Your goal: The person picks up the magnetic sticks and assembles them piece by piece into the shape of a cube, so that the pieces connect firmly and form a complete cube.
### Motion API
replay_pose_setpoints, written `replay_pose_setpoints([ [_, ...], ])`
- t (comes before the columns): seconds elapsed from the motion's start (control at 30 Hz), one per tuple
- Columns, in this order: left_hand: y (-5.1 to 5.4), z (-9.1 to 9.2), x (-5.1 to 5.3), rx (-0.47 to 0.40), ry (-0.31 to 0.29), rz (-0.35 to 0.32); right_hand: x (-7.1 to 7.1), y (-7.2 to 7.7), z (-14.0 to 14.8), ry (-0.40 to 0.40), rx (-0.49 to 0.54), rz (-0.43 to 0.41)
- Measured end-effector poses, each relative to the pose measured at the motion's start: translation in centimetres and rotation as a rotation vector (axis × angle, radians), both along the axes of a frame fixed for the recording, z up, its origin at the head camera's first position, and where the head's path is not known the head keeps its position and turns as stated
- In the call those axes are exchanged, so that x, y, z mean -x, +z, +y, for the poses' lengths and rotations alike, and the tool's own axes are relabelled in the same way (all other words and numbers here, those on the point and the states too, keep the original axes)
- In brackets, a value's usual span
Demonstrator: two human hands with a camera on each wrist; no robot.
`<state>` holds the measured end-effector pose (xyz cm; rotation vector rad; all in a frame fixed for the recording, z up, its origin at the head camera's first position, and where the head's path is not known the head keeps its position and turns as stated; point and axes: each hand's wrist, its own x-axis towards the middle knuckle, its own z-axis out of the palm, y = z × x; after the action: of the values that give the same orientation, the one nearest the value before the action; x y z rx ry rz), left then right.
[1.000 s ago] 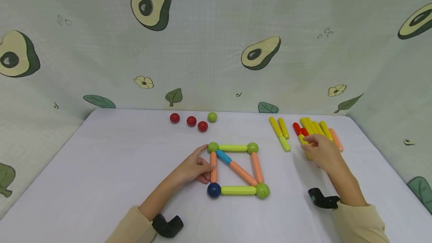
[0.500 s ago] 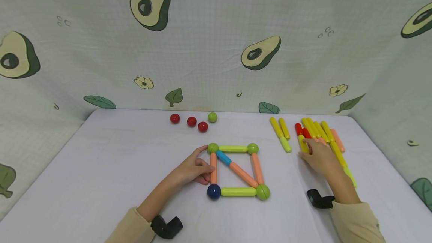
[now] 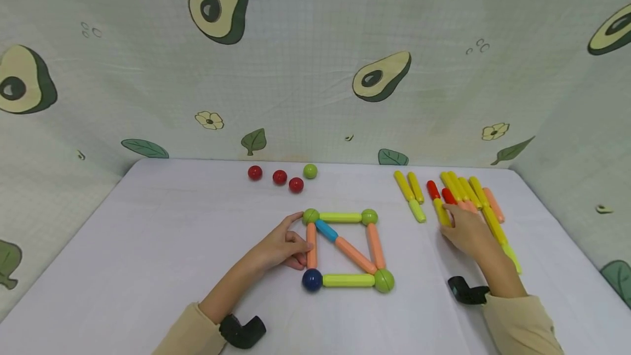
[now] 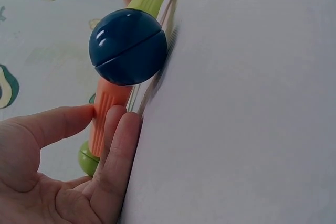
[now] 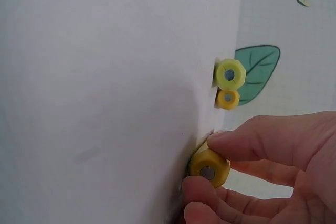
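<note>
My left hand [image 3: 278, 248] pinches the orange rod [image 3: 311, 245] on the left side of a flat square of magnetic rods and balls; its index fingertip touches the green ball [image 3: 311, 216] at the top-left corner. A dark blue ball [image 4: 128, 46] forms the near-left corner, large in the left wrist view. Across the square runs a diagonal of one blue rod [image 3: 327, 229] and one orange rod [image 3: 356, 255]. At the right, my right hand [image 3: 470, 232] pinches a yellow rod [image 5: 210, 165] between thumb and fingers; a red rod [image 3: 432, 189] joins its far end.
Several yellow rods [image 3: 455, 185], with red and orange ones, lie beside the right hand. Two yellow rods and a light green rod [image 3: 416, 211] lie left of it. Three red balls [image 3: 280, 177] and a green ball [image 3: 310, 171] sit at the back.
My right hand has come down onto the yellow rod, and the joined red and yellow rods have shifted slightly left, away from the neighbouring red rod. The left hand has stayed in place.
</note>
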<state>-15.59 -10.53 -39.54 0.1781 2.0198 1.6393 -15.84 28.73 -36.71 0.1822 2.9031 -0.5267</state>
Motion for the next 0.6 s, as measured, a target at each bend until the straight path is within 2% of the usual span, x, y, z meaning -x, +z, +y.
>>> replay_pose_setpoints([
  [0.37, -0.1, -0.1, 0.2, -0.008, 0.000, -0.010, -0.1, 0.5, -0.1, 0.005, -0.037, -0.025],
  [0.6, -0.1, -0.1, 0.2, -0.001, 0.001, -0.010, -0.5, 1.3, 0.4, 0.075, -0.031, 0.008],
])
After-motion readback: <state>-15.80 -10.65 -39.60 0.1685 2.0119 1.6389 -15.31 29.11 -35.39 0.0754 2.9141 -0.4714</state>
